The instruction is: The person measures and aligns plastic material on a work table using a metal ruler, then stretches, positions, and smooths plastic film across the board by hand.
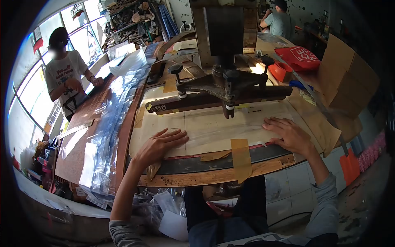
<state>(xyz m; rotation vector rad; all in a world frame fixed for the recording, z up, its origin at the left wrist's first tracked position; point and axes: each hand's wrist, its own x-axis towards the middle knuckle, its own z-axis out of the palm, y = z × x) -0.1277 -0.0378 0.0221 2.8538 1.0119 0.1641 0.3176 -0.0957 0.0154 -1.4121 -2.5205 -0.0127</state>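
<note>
My left hand (162, 144) lies flat, fingers stretched out, on the left part of a clear plastic sheet (222, 131) spread over the pale work board (160, 121). On the right side, my right hand (288, 133) rests on the same surface with its fingers spread. Just beyond both hands stands a press head with a long metal bar (222, 99), raised on a bracket with black knobs (176, 69). Brown tape (240, 158) runs over the board's front edge between the hands. Whether the sheet has more than one layer, I cannot tell.
Left of the board, clear plastic sheets (119, 115) cover a brown table (78, 152), where a person (68, 74) stands. A cardboard box (349, 78), red bag (298, 57) and orange tape roll (280, 72) are at the right. Another person (279, 20) is at the back.
</note>
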